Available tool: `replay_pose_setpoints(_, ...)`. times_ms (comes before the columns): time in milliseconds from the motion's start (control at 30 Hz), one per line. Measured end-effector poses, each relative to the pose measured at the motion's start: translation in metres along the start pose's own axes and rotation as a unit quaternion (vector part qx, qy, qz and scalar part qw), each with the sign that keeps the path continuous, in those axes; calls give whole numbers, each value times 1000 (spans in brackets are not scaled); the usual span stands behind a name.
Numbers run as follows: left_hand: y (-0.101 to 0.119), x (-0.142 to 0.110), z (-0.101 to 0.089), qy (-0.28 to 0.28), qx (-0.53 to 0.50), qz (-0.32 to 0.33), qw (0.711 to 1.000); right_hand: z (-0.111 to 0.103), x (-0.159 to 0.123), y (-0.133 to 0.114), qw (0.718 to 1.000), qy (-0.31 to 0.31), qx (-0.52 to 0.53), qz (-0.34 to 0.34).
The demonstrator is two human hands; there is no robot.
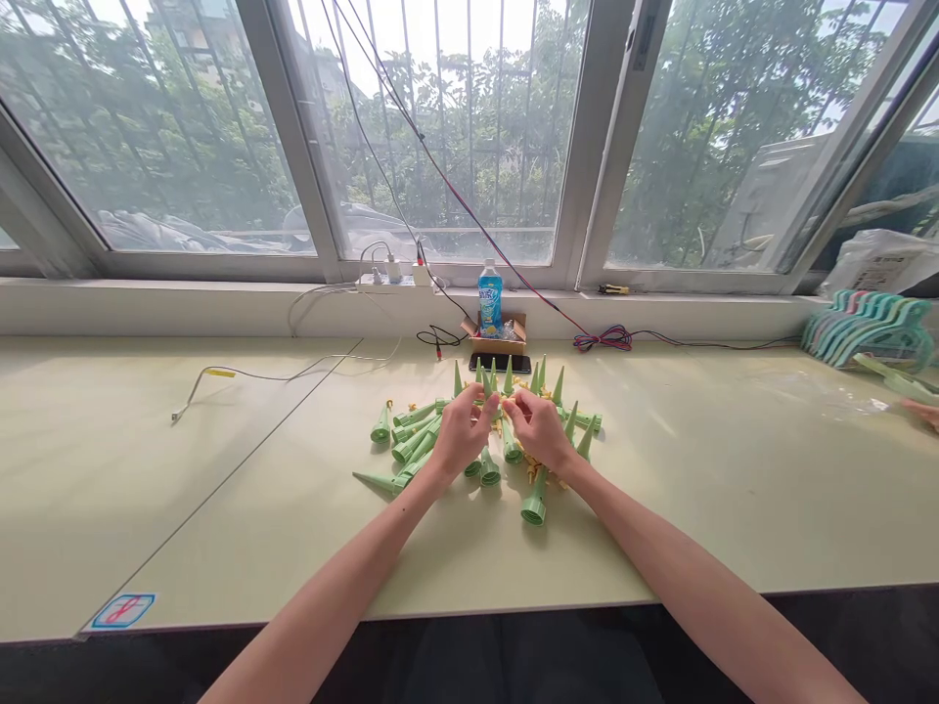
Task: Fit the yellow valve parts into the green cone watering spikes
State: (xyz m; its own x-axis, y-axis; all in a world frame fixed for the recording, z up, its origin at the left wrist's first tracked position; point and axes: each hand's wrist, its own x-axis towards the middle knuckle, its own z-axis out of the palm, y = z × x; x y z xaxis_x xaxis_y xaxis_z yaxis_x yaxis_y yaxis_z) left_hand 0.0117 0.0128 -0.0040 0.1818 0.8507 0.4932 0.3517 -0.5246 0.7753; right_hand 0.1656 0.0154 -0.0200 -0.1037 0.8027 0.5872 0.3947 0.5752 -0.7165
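My left hand [462,428] is closed above the middle of a pile of green cone-shaped nozzles [534,506], its fingers around what looks like one green nozzle [487,385]. Close against it, my right hand [541,426] has thumb and fingers pinched at a small yellow piece [506,399], mostly hidden by the fingertips. Around both hands, several nozzles stand point up and others lie on their sides with their wide threaded ends showing. Small yellow pieces [532,469] are scattered among them, partly under my right hand.
Behind the pile lie a black phone [500,364] and a small cardboard box [499,345] with a blue bottle [490,298]. Cables [605,338] run along the table's back. At right are pastel hangers [870,328] and another person's hand [920,415].
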Motion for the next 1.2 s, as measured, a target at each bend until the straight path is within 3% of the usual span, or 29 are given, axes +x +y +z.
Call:
replay_pose_setpoints(600,-4,1,3,15,-95,9,995,3,0,2,999,18,17,24)
replay_pose_setpoints(867,2,3,-1,67,-70,-50,994,2,-1,0,999,42,-7,2)
replay_pose_setpoints(1200,-1,4,-2,-3,-115,-81,990,3,-2,4,1000,21,-6,-2)
